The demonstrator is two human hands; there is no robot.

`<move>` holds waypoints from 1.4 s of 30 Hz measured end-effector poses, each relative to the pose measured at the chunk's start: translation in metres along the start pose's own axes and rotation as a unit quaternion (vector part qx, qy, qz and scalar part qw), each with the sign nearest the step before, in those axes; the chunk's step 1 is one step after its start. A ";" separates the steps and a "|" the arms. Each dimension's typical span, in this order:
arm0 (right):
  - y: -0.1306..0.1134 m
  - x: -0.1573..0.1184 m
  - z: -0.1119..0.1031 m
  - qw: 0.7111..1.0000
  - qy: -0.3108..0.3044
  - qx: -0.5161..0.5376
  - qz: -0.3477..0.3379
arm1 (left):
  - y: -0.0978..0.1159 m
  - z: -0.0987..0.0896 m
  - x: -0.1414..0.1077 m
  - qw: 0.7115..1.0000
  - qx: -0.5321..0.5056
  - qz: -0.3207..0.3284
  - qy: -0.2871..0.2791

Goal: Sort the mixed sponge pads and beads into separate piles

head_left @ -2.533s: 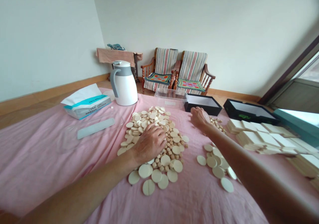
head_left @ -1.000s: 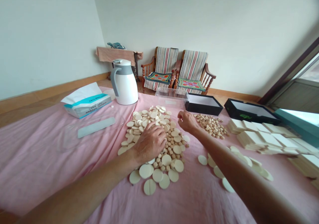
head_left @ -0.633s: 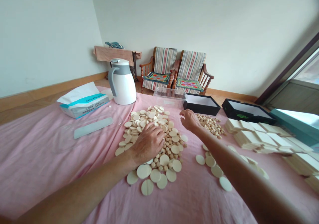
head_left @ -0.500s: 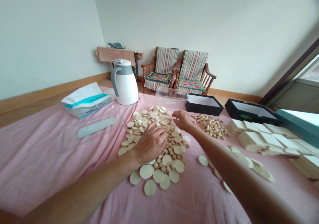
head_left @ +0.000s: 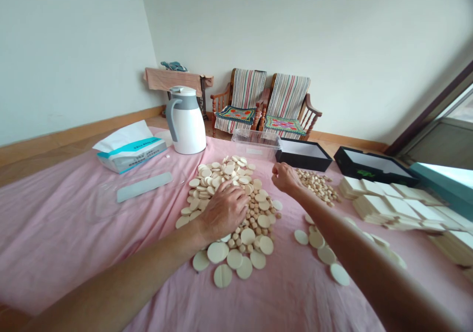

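My left hand [head_left: 225, 210] lies flat with spread fingers on a heap of cream wooden discs [head_left: 221, 174] mixed with small round pieces [head_left: 251, 223], pressing on it. My right hand [head_left: 286, 178] hangs curled just above the cloth, between that heap and a smaller pile of small round pieces [head_left: 318, 186]. Its fingers hide whatever may be inside them. Several larger discs [head_left: 318, 241] lie loose to the right, partly under my right forearm.
Everything lies on a pink cloth [head_left: 74, 233]. Behind it stand a white jug [head_left: 185, 122], a tissue box [head_left: 129, 149] and a clear plastic box [head_left: 254, 142]. Open black boxes [head_left: 303, 154] and stacked cream rectangular pieces [head_left: 388, 206] are at right. A grey strip [head_left: 144, 186] lies left.
My right hand has moved right, away from the heap and toward the small pile. My left hand stays on the heap. The view has shifted slightly.
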State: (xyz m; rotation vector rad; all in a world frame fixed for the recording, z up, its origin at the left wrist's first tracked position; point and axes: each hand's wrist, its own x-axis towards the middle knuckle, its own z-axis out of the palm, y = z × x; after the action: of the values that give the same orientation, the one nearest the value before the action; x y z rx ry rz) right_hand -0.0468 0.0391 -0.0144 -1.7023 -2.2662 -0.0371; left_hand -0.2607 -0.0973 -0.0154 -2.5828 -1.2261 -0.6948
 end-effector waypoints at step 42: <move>-0.023 -0.110 -0.039 0.982 -0.166 0.046 -0.076 | 0.000 -0.001 0.000 1.000 0.003 -0.002 -0.005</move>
State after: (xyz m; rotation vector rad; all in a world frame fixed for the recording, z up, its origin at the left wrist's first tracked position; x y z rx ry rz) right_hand -0.0326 -0.0785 -0.0019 -1.5829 -2.5864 0.3394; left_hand -0.2606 -0.0976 -0.0145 -2.5835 -1.2337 -0.6800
